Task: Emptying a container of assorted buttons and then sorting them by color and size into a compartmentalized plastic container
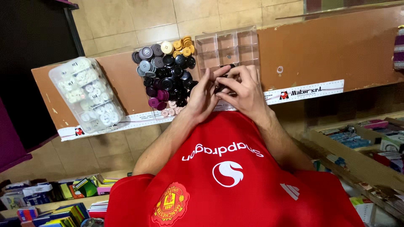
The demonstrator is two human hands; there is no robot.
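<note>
**Two hands at the button pile**

Two hands meet over the counter (328, 50), just beside the heap of buttons (168, 75), which serves as your reference point throughout.

1. Left hand (203, 97): it sits at the heap's near right edge, fingers extended upward and thumb turned inward. Its fingertips touch the dark buttons (219, 87) gathered between both hands. The fingers are loosely curled, not clamped; you cannot tell whether they pinch one button or only steady the cluster.

2. Right hand (246, 90): it lies just right of the left hand, farther from the heap. Its fingers are bent down over the same dark buttons, thumb and forefinger drawn close together. A closed pinch on a button is likely, but the contact is hidden behind the fingers, so you cannot confirm it.

3. Dark buttons: these sit between the two hands, at the right margin of the heap and against the near edge of the clear divided tray (229, 46).

4. Clear divided tray: it stands directly right of the heap's far end, touching the yellow buttons there.

5. Lidded plastic box (86, 94): it rests well left of the heap, filled with white buttons and tilted across the counter's near edge.

6. Measuring strip (311, 91): it runs along the counter's front edge, below the heap.
</note>
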